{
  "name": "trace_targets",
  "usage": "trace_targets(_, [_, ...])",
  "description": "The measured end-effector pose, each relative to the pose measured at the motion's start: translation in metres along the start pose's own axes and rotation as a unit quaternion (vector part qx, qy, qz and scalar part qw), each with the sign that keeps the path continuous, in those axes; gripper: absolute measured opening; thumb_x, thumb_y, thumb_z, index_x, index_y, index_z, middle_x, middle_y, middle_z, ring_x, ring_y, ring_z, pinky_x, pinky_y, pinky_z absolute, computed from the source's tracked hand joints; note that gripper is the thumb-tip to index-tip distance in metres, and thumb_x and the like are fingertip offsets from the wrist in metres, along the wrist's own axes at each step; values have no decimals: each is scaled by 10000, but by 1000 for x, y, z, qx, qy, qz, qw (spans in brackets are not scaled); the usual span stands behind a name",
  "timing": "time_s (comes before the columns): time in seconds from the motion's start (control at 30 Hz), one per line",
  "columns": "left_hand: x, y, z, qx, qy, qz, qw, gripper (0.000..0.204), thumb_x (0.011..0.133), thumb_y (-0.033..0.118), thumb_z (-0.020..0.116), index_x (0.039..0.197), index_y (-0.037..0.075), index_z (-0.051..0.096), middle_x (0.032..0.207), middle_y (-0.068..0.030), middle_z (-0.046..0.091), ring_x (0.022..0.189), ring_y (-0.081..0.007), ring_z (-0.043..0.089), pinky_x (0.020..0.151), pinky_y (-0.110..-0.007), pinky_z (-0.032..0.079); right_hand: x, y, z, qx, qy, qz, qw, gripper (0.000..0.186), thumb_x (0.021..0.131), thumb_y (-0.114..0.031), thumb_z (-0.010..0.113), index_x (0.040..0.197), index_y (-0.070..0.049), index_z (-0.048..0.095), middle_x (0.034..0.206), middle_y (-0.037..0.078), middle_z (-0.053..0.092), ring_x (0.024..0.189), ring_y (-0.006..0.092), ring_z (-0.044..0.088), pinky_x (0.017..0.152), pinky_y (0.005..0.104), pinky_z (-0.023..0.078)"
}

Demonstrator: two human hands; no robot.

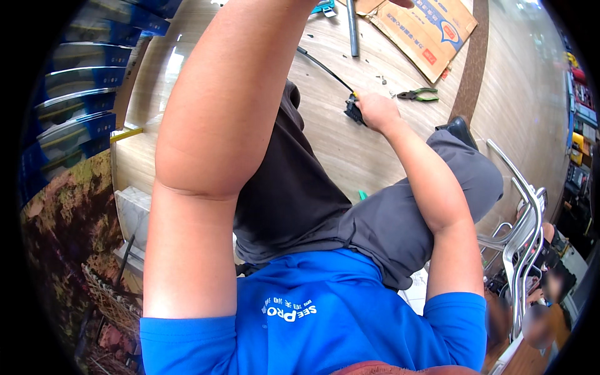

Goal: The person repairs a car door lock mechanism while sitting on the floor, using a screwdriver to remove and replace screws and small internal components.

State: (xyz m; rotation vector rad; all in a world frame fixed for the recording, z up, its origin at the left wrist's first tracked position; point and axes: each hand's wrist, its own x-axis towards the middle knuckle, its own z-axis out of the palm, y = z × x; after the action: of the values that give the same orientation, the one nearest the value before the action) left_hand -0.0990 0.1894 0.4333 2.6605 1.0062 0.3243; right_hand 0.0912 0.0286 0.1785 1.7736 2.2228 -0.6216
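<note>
My right hand [379, 112] is closed around a dark, blocky piece [354, 110] with a bit of yellow at its top. A thin black cable or rod [326, 67] runs from it up and left, until my left forearm hides it. What the piece is, I cannot make out. Just right of this hand, pliers [420, 94] with black and green handles lie on the floor. My left arm reaches up past the top edge, and its hand is almost wholly outside the picture. A skin-coloured sliver at the top edge may be its fingertip.
A dark tube [353, 31] and a flattened cardboard box [431, 34] lie on the floor ahead, with small bits scattered nearby. Blue packages [78, 87] are stacked at left. Bent metal tubing of a chair [522, 231] stands at right, near my bent knee.
</note>
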Motion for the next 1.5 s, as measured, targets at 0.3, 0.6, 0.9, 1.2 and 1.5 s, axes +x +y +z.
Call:
trace_targets(0.3, [2,10,3,-146,32,27,988,483,809,198,757,1195,-16,562,1152,-245,621,1112,-402,573,916,-443,474,1,27,25,-56,100,-131,985,222,907,-206,522,877,-60,686,899,164,675,868,350,662,781,480,538])
trace_targets(0.6, [2,20,-12,-113,-83,-94,986,691,856,261,719,1438,50,414,1191,-260,625,1127,-395,590,940,-432,464,-7,-4,-18,-7,-30,-9,999,238,883,-100,513,972,-28,722,1120,205,650,969,357,682,807,434,563])
trace_targets(0.9, [3,28,-10,-114,-126,-121,978,707,863,262,709,1471,92,389,1254,-236,609,1173,-373,578,980,-416,451,-10,-6,-17,29,-69,-12,997,234,871,-82,511,977,-8,705,1041,191,700,1002,336,676,834,437,550])
trace_targets(1.2, [14,38,-5,-105,-129,-110,980,695,870,292,711,1459,92,402,1284,-234,593,1207,-371,564,984,-423,453,-2,16,6,54,-29,-30,998,236,857,-90,524,987,-10,705,1033,213,698,956,367,680,808,459,553])
trace_targets(1.5, [11,32,1,-95,-130,-91,983,695,857,274,711,1439,43,409,1221,-259,610,1153,-393,576,960,-431,456,-12,-6,-8,118,-67,43,990,214,854,-57,539,984,13,693,1047,228,686,1013,373,668,828,452,554])
